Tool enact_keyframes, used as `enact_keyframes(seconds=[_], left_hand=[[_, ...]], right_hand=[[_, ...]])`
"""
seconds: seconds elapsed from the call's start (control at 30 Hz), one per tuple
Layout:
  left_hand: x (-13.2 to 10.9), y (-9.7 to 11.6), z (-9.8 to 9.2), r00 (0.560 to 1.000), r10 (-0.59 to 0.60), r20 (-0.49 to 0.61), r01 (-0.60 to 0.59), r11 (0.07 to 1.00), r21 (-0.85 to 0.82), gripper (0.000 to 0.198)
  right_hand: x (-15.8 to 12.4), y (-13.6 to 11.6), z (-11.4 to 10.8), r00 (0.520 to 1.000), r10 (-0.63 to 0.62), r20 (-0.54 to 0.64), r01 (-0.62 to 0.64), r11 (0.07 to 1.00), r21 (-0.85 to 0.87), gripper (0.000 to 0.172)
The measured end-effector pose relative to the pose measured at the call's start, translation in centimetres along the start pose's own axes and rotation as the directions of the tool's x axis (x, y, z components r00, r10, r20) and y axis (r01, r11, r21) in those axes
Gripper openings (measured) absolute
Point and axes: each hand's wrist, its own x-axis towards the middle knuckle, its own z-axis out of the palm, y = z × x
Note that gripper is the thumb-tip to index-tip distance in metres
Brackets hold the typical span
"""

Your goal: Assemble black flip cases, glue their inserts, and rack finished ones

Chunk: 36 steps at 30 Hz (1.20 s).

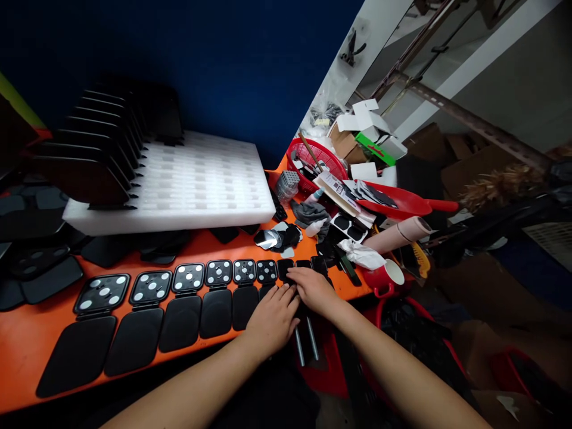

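Six cases (188,277) in the row lie open on the orange table (27,339), each upper half dotted with pale discs (104,292) and each lower half plain black. To their right, the bare cases (285,268) show no discs that we can make out, so by our reckoning the row is filled from the left and the right end is not yet done.

Both our hands are at that unfinished end. Our left hand (272,319) lies flat on a lower half, fingers stretched out and close together. Our right hand (315,289) reaches across just above it, fingers extended and slightly spread onto a bare case. Neither hand is clamped on anything we can see.

Behind the row, a white foam tray (201,185) holds black plates (102,149) upright in some slots, and many slots are unfilled. A red mug (384,275) and a red basket (313,149) sit in the clutter on the right.
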Motion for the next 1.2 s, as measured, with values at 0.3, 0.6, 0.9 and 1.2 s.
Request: enact_keyframes(seconds=[0.3,0.6,0.9,1.2], left_hand=[[0.0,0.1,-0.1,1.0,0.02,0.0,-0.02,1.0,0.021,0.045],[-0.1,0.1,0.4,0.999,0.014,-0.036,-0.014,1.0,0.006,0.043],[-1.6,-0.3,-3.1,0.998,-0.021,-0.053,0.015,0.993,-0.117,0.031],[-2.5,-2.1,-5.2,0.969,-0.225,-0.101,0.177,0.92,-0.351,0.028]], right_hand=[[0.0,0.1,0.7,0.996,-0.023,0.083,0.014,0.995,0.101,0.041],[4.4,2.6,-2.5,0.947,0.293,-0.129,-0.274,0.95,0.148,0.035],[9.2,4.3,-1.5,0.899,0.392,-0.195,-0.352,0.912,0.212,0.042],[6.8,4.8,-3.2,0.874,0.472,-0.114,-0.345,0.769,0.538,0.026]])
